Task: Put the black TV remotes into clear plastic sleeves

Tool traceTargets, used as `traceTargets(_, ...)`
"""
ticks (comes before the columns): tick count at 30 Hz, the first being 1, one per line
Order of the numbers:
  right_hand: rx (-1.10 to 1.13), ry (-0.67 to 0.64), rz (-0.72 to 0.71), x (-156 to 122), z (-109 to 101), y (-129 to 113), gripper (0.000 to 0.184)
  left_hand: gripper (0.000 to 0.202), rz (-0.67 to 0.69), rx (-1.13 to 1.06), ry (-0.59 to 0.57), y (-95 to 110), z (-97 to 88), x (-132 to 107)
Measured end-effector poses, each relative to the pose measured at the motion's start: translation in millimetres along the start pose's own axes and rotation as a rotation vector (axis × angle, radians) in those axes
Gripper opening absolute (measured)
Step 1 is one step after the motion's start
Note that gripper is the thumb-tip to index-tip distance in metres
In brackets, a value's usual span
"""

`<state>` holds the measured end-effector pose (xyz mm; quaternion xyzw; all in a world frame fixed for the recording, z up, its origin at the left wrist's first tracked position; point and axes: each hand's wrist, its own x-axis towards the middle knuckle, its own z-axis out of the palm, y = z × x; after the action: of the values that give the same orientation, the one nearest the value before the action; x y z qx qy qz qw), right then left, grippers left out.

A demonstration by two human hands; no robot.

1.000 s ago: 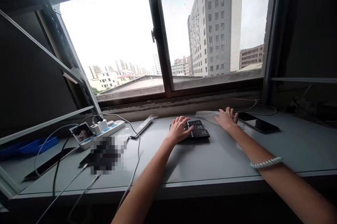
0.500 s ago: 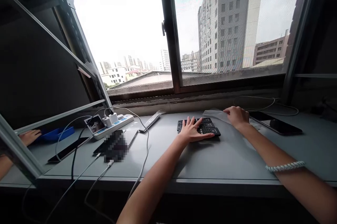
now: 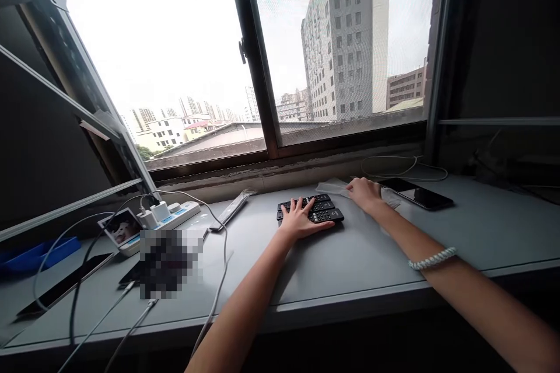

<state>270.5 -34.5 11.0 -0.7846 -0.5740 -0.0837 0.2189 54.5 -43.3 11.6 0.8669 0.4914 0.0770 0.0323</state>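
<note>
My left hand (image 3: 297, 218) lies with fingers spread over black remote controls (image 3: 326, 216), set side by side on the grey desk. Its palm and fingers cover part of their buttons. To the right, my right hand (image 3: 366, 193) has its fingers bent together on a clear plastic bag (image 3: 333, 187), which spreads out to both sides of the hand. A braided pale band (image 3: 433, 258) circles the right forearm.
A black phone (image 3: 420, 194) lies right of my right hand. Further left are a plastic-wrapped item (image 3: 235, 209), a white power strip (image 3: 181, 214) with chargers, a photo card (image 3: 121, 227), cables, a dark device (image 3: 65, 284) and a blue tray (image 3: 41, 255). A window stands behind the desk.
The view has swung to the right, so everything sits further left in the picture. Another person's hand at the left edge is out of view now. Both my hands keep nearly the same pose.
</note>
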Motion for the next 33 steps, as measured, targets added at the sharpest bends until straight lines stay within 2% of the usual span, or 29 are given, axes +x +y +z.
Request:
traceTargets(4,0.071,0.196,-0.001,-1.1,-9.1,-0.8,0.029,0.097,0.006,0.015,0.035,-1.7,2.4,3.3)
traceTargets(6,0.074,0.249,0.015,-0.3,-9.7,0.9,0.03,0.097,0.001,0.022,0.043,-2.2,2.9,4.2)
traceTargets(13,-0.022,-0.012,0.045,5.0,5.0,6.6,0.021,0.098,-0.023,0.001,0.098,-4.6,5.3,8.2)
traceTargets(18,-0.037,0.072,0.07,4.3,4.7,7.2,0.03,0.1,-0.004,-0.039,0.153,-10.6,8.4,12.0)
traceTargets(23,-0.014,-0.007,0.032,1.8,9.5,8.5,0.025,0.104,0.014,-0.095,0.194,-15.7,12.3,10.8)
traceTargets(26,0.023,0.022,0.005,1.8,15.4,9.7,0.027,0.102,0.029,-0.11,0.209,-16.2,14.0,9.2)
traceTargets(30,0.056,0.115,-0.047,2.7,19.7,9.5,0.032,0.083,0.008,-0.167,0.27,-16.0,9.7,11.2)
traceTargets(33,0.082,0.128,-0.078,0.6,18.2,5.7,0.031,0.062,-0.105,-0.169,0.4,-24.3,1.8,15.8)
